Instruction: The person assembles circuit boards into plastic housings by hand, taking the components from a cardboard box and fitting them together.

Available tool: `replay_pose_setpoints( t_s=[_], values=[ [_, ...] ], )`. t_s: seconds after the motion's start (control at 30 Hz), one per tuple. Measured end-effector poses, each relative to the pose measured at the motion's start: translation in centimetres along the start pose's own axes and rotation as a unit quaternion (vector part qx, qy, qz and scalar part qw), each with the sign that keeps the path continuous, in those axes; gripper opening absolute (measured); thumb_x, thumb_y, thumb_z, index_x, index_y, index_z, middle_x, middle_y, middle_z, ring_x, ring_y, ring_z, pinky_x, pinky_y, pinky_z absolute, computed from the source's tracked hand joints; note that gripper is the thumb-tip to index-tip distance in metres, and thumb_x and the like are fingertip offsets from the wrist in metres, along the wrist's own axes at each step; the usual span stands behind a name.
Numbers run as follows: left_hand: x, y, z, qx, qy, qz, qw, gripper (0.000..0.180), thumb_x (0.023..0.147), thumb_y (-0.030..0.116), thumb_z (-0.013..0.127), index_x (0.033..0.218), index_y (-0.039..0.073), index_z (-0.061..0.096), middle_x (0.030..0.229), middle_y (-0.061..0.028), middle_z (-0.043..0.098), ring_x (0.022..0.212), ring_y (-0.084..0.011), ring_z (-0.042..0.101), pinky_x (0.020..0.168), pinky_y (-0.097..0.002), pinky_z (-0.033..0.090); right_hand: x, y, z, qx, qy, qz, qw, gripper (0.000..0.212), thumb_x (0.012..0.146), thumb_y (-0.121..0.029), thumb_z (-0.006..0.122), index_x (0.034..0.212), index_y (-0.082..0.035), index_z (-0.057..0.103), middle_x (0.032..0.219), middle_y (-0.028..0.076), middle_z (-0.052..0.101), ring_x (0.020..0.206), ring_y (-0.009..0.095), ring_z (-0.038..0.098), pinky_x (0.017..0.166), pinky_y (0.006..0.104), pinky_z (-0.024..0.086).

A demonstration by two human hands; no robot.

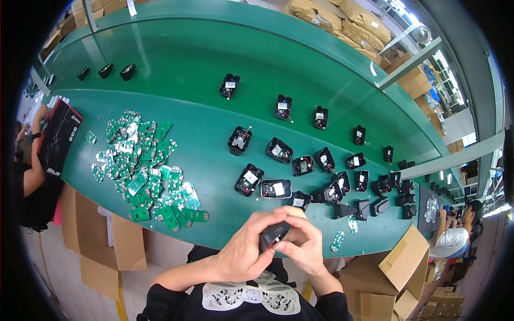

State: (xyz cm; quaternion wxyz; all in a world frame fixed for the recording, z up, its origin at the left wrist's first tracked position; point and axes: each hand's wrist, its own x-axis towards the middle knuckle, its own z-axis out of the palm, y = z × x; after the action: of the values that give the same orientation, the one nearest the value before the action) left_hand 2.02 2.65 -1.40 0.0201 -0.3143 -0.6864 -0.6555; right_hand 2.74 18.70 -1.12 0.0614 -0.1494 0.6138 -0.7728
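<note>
Both of my hands meet close to my chest over the near edge of the green table [214, 160]. Between them is a small black plastic housing [274, 234] with thin red wires at its lower end. My left hand [243, 251] wraps it from the left and below. My right hand [302, 241] closes over its right side, fingers curled across the top. Just beyond my hands lie several open black housings [276, 188] with white parts and red wires inside.
A heap of small green circuit boards [144, 171] covers the table to my left. More black housings [229, 85] ride the green belt farther out. Cardboard boxes [399, 267] stand at my right and left. Other people sit at the far left [29, 176] and far right [455, 230].
</note>
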Motion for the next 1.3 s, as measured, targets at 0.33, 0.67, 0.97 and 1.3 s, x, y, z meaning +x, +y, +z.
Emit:
replay_pose_setpoints(
  t_s=[0.33,0.67,0.97,1.3],
  values=[
    [-0.9,0.0,0.4,-0.013,-0.022,0.011,1.0,0.055,0.078,-0.003,0.052,0.124,0.0,0.023,0.103,-0.0182,0.045,0.083,-0.0217,0.05,0.073,-0.0347,0.041,-0.5,0.9,-0.9,0.098,-0.017,0.061,0.993,0.041,0.066,0.009,0.069,0.104,0.002,0.056,0.114,0.013,0.047,0.102,0.02,0.05,0.07,0.0272,0.054],
    [0.4,0.9,-1.6,-0.039,-0.099,-0.161,0.981,0.077,0.077,-0.002,0.049,0.135,0.001,-0.002,0.119,-0.0181,0.033,0.106,-0.0235,0.043,0.093,-0.035,0.034,0.5,-1.7,-0.7,-0.54,0.044,-0.317,0.778,0.039,0.058,-0.011,0.077,0.095,-0.016,0.065,0.087,-0.003,0.059,0.068,0.011,0.049,0.051,0.0201,0.039],
    [0.4,1.7,-1.8,-0.037,-0.133,-0.166,0.976,0.078,0.077,0.001,0.052,0.134,-0.003,-0.001,0.136,-0.0216,0.017,0.125,-0.0297,0.029,0.102,-0.038,0.025,0.7,-2.1,-0.5,-0.579,-0.042,-0.308,0.754,0.041,0.049,-0.006,0.07,0.089,-0.018,0.068,0.083,-0.005,0.058,0.067,0.015,0.048,0.056,0.0232,0.04],
    [0.0,1.7,-0.9,0.06,-0.043,-0.043,0.996,0.074,0.074,-0.002,0.052,0.134,-0.003,0.008,0.113,-0.0266,0.033,0.099,-0.0343,0.043,0.088,-0.0394,0.036,0.4,-2.7,1.0,-0.326,0.087,-0.098,0.936,0.019,0.062,0.001,0.073,0.08,-0.002,0.066,0.073,0.006,0.063,0.055,0.013,0.053,0.046,0.0239,0.039]
  ],
)
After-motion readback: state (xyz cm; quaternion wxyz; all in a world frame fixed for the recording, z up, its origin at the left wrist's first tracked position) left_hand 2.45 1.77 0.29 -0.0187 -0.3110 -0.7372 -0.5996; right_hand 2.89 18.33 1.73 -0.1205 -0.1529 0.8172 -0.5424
